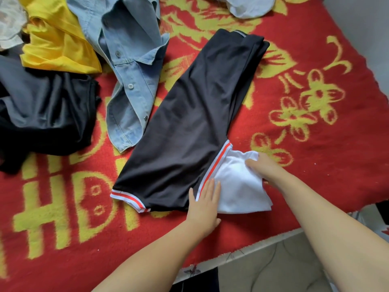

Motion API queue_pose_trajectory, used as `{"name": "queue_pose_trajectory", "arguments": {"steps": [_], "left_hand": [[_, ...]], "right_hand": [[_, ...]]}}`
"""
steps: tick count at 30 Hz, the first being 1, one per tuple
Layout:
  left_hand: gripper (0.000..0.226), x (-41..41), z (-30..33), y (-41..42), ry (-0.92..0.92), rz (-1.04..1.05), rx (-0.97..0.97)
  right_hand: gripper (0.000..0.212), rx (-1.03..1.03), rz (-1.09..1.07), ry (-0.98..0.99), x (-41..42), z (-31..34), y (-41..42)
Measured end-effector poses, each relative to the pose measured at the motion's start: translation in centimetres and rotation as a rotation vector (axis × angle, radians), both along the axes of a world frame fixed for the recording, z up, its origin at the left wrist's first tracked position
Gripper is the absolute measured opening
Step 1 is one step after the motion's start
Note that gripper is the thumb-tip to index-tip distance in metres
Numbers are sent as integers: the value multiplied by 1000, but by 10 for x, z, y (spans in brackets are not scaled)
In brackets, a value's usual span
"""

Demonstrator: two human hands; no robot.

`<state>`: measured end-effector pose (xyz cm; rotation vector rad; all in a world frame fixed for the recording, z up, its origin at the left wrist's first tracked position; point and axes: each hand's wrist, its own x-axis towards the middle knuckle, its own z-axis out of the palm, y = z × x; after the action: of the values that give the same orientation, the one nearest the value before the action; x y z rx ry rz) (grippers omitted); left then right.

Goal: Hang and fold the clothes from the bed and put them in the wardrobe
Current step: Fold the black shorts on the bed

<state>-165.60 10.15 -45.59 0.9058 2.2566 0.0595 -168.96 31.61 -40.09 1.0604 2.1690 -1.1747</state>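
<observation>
A black garment (189,123) with red-and-white striped trim lies folded lengthwise on the bed, running from near me toward the far right. Its white sleeve (237,186) sticks out at the near end. My left hand (205,204) presses flat on the striped seam where black meets white, fingers straight. My right hand (265,167) lies on the white sleeve's far edge with fingers bent over the cloth, which bunches under them.
A light denim shirt (128,66), a yellow garment (56,39) and a dark grey-black heap (42,110) lie at the left. A pale garment (248,5) sits at the far edge. The red-and-yellow blanket (315,102) ends near me at the mattress edge (242,251), floor beyond.
</observation>
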Motion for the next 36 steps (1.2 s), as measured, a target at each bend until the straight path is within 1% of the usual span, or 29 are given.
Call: {"name": "queue_pose_trajectory", "arguments": {"steps": [1, 2, 3, 4, 5, 6, 7, 8, 9, 10, 11, 12, 13, 14, 15, 17, 18, 19, 20, 21, 22, 23, 25, 26, 27, 29, 31, 33, 36], "left_hand": [[108, -1, 1, -1, -37, 29, 46], [109, -2, 4, 0, -85, 83, 114], [105, -3, 7, 2, -135, 169, 195], [94, -4, 11, 4, -183, 301, 287], [75, -7, 15, 6, -231, 477, 372], [51, -9, 19, 7, -274, 696, 430], [30, -12, 22, 7, -311, 943, 464], [22, -15, 22, 3, -350, 1194, 489], [23, -19, 20, -4, -385, 1398, 507], [23, -22, 16, -14, -431, 1543, 537], [22, -23, 10, -24, -496, 1645, 576], [20, -24, 7, -34, -577, 1725, 610], [16, -24, 6, -43, -638, 1774, 628], [13, -24, 4, -51, -624, 1789, 621], [10, -24, 3, -57, -512, 1745, 583], [9, -24, 7, -65, -152, 1483, 514], [9, -26, 11, -66, 16, 1297, 569], [13, -29, 17, -63, 142, 1077, 657], [22, -33, 17, -59, 258, 828, 712], [33, -38, 13, -54, 368, 585, 716], [44, -44, 5, -51, 428, 389, 660], [55, -53, -3, -50, 402, 268, 524], [71, -71, -18, -56, 254, 137, 175], [75, -75, -25, -62, 186, 83, 63], [76, -78, -29, -66, 160, 42, -1], [73, -82, -23, -69, 159, -12, -54], [62, -88, -7, -65, 164, -18, -45], [50, -101, 15, -55, 130, 32, -16], [45, -126, 46, -25, 88, 77, 54]], "right_hand": [[19, 37, 19, 13, -9, 7, -6], [16, 21, -1, 33, -20, 13, -15], [15, -72, -62, 56, -32, 19, -25], [13, -224, -127, 62, -44, 25, -37], [11, -399, -170, 46, -57, 31, -50], [11, -547, -170, 13, -68, 36, -62], [13, -629, -139, -10, -77, 37, -73], [14, -635, -111, -3, -85, 34, -82], [14, -569, -110, 35, -91, 29, -88], [17, -454, -122, 96, -93, 22, -92], [22, -323, -110, 159, -91, 15, -94], [27, -181, -36, 219, -86, 9, -95], [31, -30, 126, 252, -79, 5, -94], [34, 105, 347, 277, -70, -2, -94], [38, 196, 571, 310, -61, -9, -94], [45, 356, 943, 358, -46, -20, -93], [49, 478, 1040, 389, -40, -25, -94], [53, 589, 1071, 404, -36, -28, -95], [55, 659, 1075, 374, -35, -29, -95], [57, 713, 1090, 325, -35, -31, -95], [58, 741, 1131, 241, -34, -35, -94], [60, 745, 1168, 167, -35, -43, -92], [62, 707, 1207, 16, -41, -53, -90], [62, 699, 1216, -15, -45, -55, -90], [62, 690, 1219, -21, -48, -54, -89], [58, 643, 1199, 5, -51, -44, -90], [47, 618, 1107, 94, -51, -30, -86], [39, 615, 943, 156, -53, -14, -76], [36, 603, 683, 142, -67, 10, -33]]}}
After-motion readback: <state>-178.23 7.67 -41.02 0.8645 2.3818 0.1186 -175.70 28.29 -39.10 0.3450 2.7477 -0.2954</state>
